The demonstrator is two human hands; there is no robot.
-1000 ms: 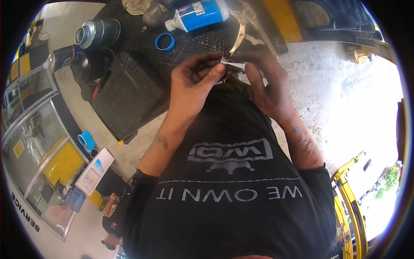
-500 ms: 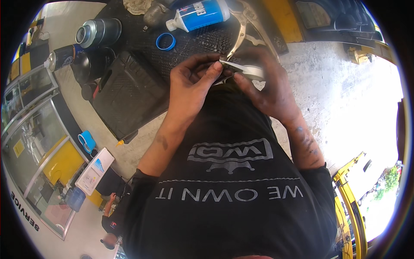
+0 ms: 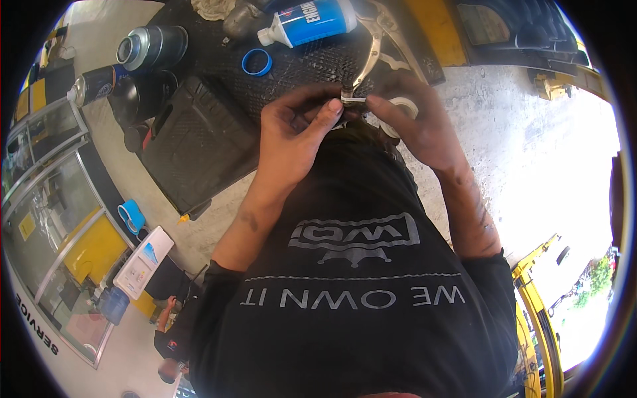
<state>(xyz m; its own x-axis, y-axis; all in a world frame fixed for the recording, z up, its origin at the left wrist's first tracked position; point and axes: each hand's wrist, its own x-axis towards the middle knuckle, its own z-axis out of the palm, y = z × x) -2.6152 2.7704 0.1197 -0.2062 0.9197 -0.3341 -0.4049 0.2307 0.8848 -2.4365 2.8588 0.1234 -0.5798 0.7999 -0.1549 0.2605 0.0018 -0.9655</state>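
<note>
My left hand pinches a small, dark metal fitting between thumb and fingers, its end pointing up. A narrow strip of white tape wraps the fitting and runs tight to my right thumb. My right hand is curled around the roll of white tape; its fingers are partly blurred and hidden behind the roll. Just beyond my hands, a pair of metal locking pliers lies on the black textured work surface.
A blue and white bottle lies at the back, near a blue ring. Cans and a spray can stand at left, beside a black plastic case. Another person is at lower left.
My right hand has turned and shifted slightly right with the tape roll. The strip, slanting down before, now runs nearly level against the fitting, which shows more clearly. My left hand stays almost still.
</note>
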